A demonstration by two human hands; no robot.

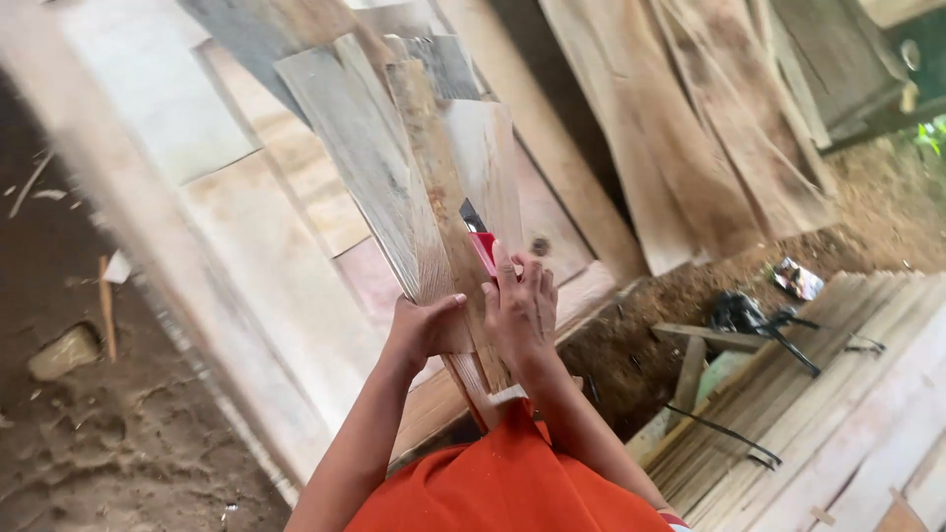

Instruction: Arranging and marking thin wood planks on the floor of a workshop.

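A person in an orange garment (503,483) stands over a stack of wide pale timber boards (256,246), holding a bundle of thin wooden slats (414,167) upright in front of the body. The slats fan out slightly toward the top, grey and weathered on one face, and their lower ends rest near the person's waist.

The left hand (426,330) is wrapped around the left edge of the bundle, thumb across the front, fingers closed firmly on the wood. The right hand (520,313) presses flat against the right side of the same slats, fingers spread and only loosely curled. Beneath its fingertips sits a red-handled utility knife (481,241) with a dark blade end pointing up the wood; the view is blurred, so it may be pinned against the slat rather than truly gripped.

Behind, long rough planks (709,128) lean against a wall. To the right lies a pile of narrow sawn strips (838,394), and near it a dark tool (744,315) rests on sawdust-covered ground (128,433).
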